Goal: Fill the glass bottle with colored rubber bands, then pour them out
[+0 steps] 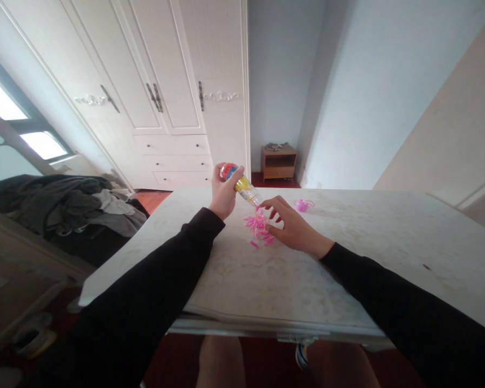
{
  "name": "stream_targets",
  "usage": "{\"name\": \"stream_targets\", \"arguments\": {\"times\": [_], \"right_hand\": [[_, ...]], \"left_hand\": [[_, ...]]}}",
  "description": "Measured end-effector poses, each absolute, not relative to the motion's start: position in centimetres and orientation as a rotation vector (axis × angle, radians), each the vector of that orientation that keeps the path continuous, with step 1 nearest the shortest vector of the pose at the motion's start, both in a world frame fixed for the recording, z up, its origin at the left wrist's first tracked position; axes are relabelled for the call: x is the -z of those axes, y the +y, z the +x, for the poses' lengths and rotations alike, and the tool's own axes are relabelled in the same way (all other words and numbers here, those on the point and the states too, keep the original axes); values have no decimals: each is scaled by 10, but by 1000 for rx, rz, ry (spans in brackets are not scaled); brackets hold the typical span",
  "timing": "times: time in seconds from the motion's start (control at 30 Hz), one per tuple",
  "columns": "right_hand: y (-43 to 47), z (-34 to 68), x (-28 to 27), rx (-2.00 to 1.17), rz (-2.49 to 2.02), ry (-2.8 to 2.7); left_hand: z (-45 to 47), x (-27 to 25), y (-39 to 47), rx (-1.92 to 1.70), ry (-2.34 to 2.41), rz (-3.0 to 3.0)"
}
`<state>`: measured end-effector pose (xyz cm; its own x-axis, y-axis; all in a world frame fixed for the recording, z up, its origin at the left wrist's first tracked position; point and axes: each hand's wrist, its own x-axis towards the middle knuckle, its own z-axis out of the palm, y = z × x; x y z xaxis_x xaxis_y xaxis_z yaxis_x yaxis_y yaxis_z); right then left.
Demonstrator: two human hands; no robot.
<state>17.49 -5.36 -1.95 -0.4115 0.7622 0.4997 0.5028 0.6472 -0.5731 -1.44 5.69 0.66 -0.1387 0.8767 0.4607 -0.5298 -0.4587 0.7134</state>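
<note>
Possibly the bottle [247, 188], tilted mouth-down over the heap of pink pieces [259, 225] on the table [242, 285], could spill more of them if its tilt steepens; a careless sweep of the right hand [289, 225] might scatter the heap. The left hand [224, 189] grips the bottle, fingers wrapped round its base end. The right reaches in from the other side, fingers bent, thumb apart, fingertips by the mouth; whether they touch it, I cannot tell.

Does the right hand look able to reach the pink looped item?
Probably yes: the pink looped item sits just beyond the right hand, and nothing visible blocks the way.
</note>
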Motion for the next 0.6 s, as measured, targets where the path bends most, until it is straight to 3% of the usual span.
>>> {"name": "stream_targets", "arguments": {"times": [0.33,0.6], "right_hand": [[-55,173,18,-471,-976,-2142],[-52,173,24,-473,-1101,-2090]], "left_hand": [[-12,-7,51,-1726,457,1107],[-6,-8,26,-1292,381,1253]]}}
